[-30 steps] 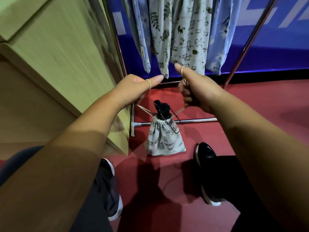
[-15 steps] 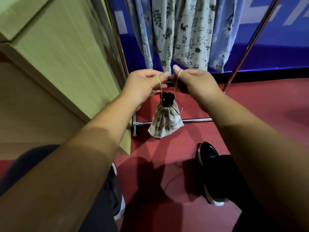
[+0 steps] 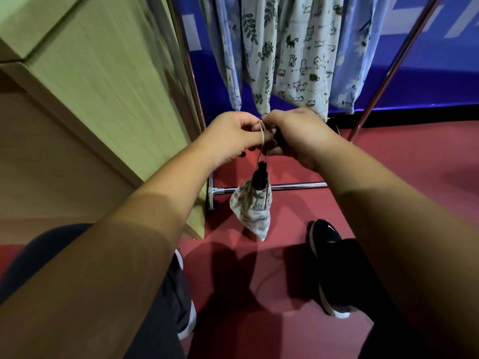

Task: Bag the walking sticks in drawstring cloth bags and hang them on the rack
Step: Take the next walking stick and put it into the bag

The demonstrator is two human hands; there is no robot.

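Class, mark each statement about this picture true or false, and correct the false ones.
1. The left hand and right hand both hold the drawstring of the small cloth bag. True.
2. The bag sits on the red floor. False: it hangs from the drawstring, clear of it.
3. A black stick top pokes out of the bag's neck. True.
4. The rack is bare. False: long patterned bags hang on it.

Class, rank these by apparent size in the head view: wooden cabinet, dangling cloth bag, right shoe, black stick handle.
1. Wooden cabinet.
2. Right shoe and cloth bag look alike; the shoe is partly hidden, so unranked.
3. Black stick handle.
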